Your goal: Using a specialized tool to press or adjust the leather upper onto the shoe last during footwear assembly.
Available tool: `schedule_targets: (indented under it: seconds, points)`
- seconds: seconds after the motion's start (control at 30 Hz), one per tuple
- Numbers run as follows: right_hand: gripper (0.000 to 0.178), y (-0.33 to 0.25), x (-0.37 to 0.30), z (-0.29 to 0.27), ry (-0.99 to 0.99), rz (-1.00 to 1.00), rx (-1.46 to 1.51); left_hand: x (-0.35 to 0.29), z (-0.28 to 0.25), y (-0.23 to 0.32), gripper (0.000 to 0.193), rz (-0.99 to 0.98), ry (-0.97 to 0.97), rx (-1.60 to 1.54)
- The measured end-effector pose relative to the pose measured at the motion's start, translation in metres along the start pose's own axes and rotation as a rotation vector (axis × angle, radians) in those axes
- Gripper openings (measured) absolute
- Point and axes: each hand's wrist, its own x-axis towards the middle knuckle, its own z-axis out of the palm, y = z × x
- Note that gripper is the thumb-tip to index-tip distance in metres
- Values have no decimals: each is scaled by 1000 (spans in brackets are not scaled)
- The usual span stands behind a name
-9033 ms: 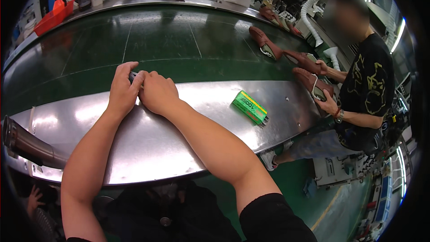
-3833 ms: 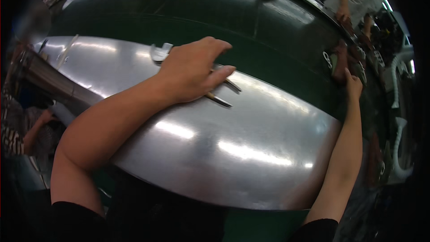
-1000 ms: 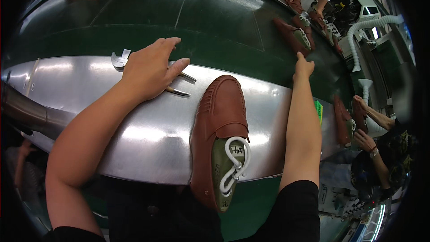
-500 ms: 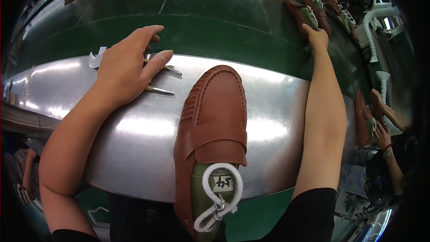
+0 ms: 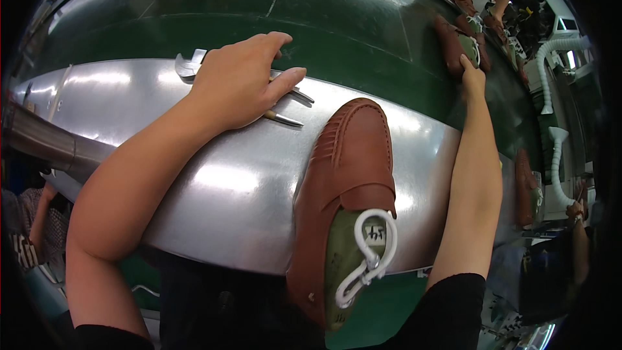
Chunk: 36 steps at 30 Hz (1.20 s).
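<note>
Brown shoe (image 5: 363, 155) over a steel table (image 5: 227, 220)

Pleated toe, green filling (image 5: 340, 253), white cord (image 5: 391, 236); heel past the near edge. Left hand (image 5: 241, 81) covers a tool (image 5: 286, 119) (thumb wide, grip unclear); right hand (image 5: 475, 80) touches a far shoe (image 5: 448, 40), grip hidden; green surface (image 5: 220, 16) beyond

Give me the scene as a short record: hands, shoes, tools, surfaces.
Left hand: over hand tools, thumb apart from fingers; grip hidden
Tools: two pointed metal tips showing beyond the thumb side; pale hooked head beyond the other side
Right hand: touching the near end of a far brown shoe; grip unclear
Near brown shoe: toe away, white cord loop, heel past table edge
Surfaces: metal table, green surface beyond
</note>
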Motion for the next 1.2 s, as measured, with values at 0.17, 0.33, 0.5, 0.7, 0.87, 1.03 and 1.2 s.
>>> schedule_targets:
  seconds: [0.17,0.33,0.5,0.7,0.87,1.03,1.2]
  points:
    - [53,-30,-63,-20,-101,285,752,4,-5,2,57,11,-49,10]
    - [54,-56,-154,-20,-248,208,1049,2,-14,2,53,-15,-77,-3]
    - [56,-75,-262,-44,-400,161,1146,-7,-11,4,50,23,-60,-26]
    - [56,-92,-393,-95,-427,141,1040,-34,-9,-3,48,174,197,49]
    - [61,-128,-494,-152,-337,130,810,-127,-58,37,84,294,461,-366]
    - [71,-147,-576,-178,-578,170,664,-261,-127,90,110,359,322,-655]
    - [38,-159,-640,-138,-729,305,413,-400,-121,77,57,34,-34,-906]
